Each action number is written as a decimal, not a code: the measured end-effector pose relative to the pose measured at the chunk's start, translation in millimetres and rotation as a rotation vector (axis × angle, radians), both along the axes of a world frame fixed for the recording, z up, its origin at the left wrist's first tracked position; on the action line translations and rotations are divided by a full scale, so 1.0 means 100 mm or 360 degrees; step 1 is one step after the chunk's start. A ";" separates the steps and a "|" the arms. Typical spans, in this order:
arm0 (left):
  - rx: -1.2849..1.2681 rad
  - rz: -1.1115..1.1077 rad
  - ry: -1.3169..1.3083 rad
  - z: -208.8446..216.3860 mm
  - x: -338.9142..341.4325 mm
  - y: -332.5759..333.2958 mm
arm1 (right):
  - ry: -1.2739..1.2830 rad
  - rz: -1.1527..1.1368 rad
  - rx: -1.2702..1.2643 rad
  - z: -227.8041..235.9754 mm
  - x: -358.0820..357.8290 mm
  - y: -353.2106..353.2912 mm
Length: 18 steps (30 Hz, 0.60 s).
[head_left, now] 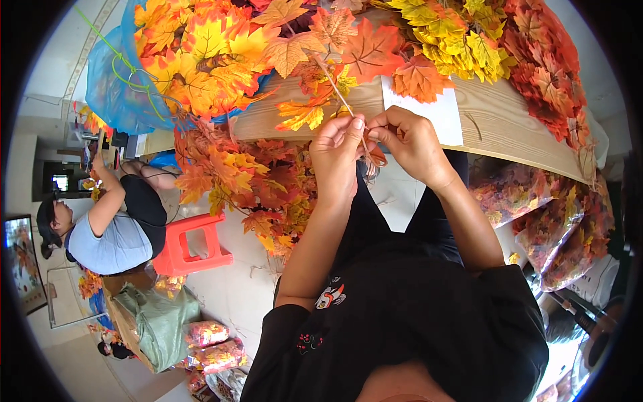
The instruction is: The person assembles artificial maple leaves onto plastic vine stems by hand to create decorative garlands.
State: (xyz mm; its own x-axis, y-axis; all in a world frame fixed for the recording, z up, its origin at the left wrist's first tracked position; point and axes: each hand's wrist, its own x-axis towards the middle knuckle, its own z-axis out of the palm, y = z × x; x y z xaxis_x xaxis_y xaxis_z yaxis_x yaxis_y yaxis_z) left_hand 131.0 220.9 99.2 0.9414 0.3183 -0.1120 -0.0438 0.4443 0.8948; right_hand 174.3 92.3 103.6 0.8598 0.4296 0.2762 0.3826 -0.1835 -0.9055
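Observation:
My left hand [338,151] pinches the thin brown stem [338,92] of an artificial maple leaf spray [372,50] between thumb and fingers. The spray's orange leaves lie on the table beyond. Close beside it, my right hand [412,144] is closed, its thumb and forefinger pressed together at the stem's lower end; what lies between them is too small to tell. A brown loop [377,158] hangs just under the two hands. Next to my left hand is a yellow-orange leaf [300,114] on the table.
The wooden table [495,120] carries a white paper [457,117] and heaps of yellow leaves [462,33] and red leaves [546,74]. Leaf bunches [234,174] hang at its left edge. Leaf-filled bags [562,234] stand right. A person [110,231] sits left by a red stool [194,244].

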 end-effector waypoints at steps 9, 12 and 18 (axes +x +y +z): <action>0.0094 0.0058 -0.0064 -0.08 -0.01 0.04 | 0.0047 -0.0037 0.0049 -0.04 -0.04 0.05; 0.0113 0.0079 -0.0061 -0.08 0.00 0.04 | 0.0081 -0.0032 0.0025 -0.03 -0.03 0.04; 0.0040 0.0075 -0.0034 -0.08 0.00 0.03 | 0.0094 -0.0112 0.0031 -0.04 -0.03 0.07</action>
